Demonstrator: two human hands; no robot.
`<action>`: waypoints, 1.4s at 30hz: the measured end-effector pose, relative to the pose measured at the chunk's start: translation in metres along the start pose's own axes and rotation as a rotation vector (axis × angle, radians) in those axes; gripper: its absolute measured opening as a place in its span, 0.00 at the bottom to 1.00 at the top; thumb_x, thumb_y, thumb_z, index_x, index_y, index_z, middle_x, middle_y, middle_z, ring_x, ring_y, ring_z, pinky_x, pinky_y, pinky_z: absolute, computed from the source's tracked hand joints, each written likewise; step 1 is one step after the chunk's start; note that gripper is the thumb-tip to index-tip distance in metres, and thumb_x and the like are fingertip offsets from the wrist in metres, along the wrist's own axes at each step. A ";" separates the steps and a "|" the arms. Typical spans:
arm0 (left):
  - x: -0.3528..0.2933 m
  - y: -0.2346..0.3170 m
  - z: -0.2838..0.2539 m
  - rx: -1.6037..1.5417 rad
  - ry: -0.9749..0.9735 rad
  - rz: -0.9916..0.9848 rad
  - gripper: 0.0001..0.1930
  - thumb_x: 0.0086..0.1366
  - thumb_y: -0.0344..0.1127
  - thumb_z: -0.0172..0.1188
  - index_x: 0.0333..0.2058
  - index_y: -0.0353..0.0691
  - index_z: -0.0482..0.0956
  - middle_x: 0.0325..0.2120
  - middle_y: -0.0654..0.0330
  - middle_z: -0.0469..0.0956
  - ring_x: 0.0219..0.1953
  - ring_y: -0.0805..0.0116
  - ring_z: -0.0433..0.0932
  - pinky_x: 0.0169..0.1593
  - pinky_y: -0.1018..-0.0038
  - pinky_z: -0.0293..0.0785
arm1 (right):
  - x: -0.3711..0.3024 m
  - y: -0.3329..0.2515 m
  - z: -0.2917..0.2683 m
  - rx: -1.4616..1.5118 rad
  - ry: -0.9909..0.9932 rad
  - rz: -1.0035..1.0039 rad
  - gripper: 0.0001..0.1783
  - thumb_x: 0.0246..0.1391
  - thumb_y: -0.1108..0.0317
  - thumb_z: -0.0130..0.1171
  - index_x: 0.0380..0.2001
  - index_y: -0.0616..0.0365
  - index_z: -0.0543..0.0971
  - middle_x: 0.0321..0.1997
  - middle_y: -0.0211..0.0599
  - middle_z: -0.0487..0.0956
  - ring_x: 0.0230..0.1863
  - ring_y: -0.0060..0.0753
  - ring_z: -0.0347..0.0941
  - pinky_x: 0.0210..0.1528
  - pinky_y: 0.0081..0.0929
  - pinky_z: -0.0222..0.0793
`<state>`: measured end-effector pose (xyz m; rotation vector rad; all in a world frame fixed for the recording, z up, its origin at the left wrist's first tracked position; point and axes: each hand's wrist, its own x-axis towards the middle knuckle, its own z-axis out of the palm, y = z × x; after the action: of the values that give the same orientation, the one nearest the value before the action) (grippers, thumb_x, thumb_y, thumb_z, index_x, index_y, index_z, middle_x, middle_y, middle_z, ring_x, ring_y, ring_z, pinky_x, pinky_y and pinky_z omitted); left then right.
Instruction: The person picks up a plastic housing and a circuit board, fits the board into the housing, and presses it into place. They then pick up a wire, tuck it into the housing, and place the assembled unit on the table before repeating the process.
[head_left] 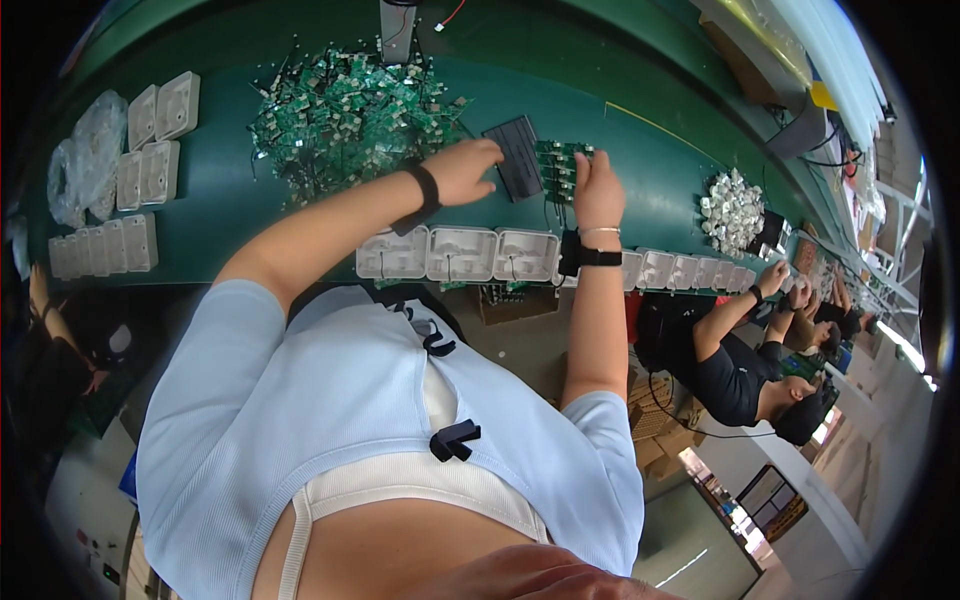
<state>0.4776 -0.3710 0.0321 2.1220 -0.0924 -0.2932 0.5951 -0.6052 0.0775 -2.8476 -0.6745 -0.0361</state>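
My left hand is beside a flat dark rectangular block, thumb and fingers apart, with nothing visible between them. My right hand pinches the right edge of a small group of green circuit boards, which lie in rows just right of the block; thin dark wires hang from their near side. To the left of my left hand spreads a large heap of small green circuit boards with dark wires. A row of white plastic housings lines the near table edge below my hands.
More white housings and a clear plastic bag are at the far left. A pile of small white parts lies to the right. A metal post rises behind the heap. A co-worker in black sits on the right.
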 end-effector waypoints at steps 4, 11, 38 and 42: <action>0.005 0.004 0.017 0.466 -0.141 0.085 0.36 0.59 0.40 0.68 0.64 0.32 0.67 0.69 0.45 0.60 0.72 0.49 0.57 0.72 0.54 0.57 | 0.016 -0.003 0.022 -0.114 -0.067 -0.030 0.19 0.69 0.49 0.50 0.45 0.54 0.73 0.33 0.49 0.84 0.32 0.59 0.81 0.32 0.53 0.76; 0.020 -0.009 0.029 0.590 -0.244 0.031 0.41 0.59 0.44 0.67 0.67 0.33 0.63 0.73 0.47 0.54 0.76 0.52 0.49 0.75 0.55 0.47 | 0.019 -0.012 0.025 -0.143 -0.098 -0.056 0.18 0.69 0.49 0.49 0.42 0.54 0.73 0.36 0.47 0.84 0.32 0.57 0.82 0.31 0.50 0.77; 0.027 -0.013 0.034 0.783 -0.404 0.026 0.47 0.54 0.36 0.68 0.71 0.34 0.56 0.75 0.48 0.48 0.77 0.53 0.47 0.72 0.58 0.58 | 0.094 0.124 0.065 0.234 -0.139 0.054 0.23 0.69 0.50 0.51 0.44 0.64 0.76 0.41 0.60 0.81 0.47 0.70 0.75 0.45 0.49 0.72; 0.027 -0.032 0.021 0.533 -0.322 0.042 0.46 0.58 0.41 0.70 0.71 0.34 0.56 0.73 0.46 0.52 0.76 0.51 0.50 0.72 0.60 0.58 | 0.076 0.112 0.023 0.345 -0.053 0.073 0.21 0.70 0.54 0.53 0.45 0.65 0.76 0.40 0.56 0.81 0.44 0.60 0.76 0.46 0.40 0.72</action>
<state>0.4967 -0.3759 -0.0107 2.5748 -0.4453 -0.6402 0.7125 -0.6645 0.0383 -2.5442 -0.5275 0.1526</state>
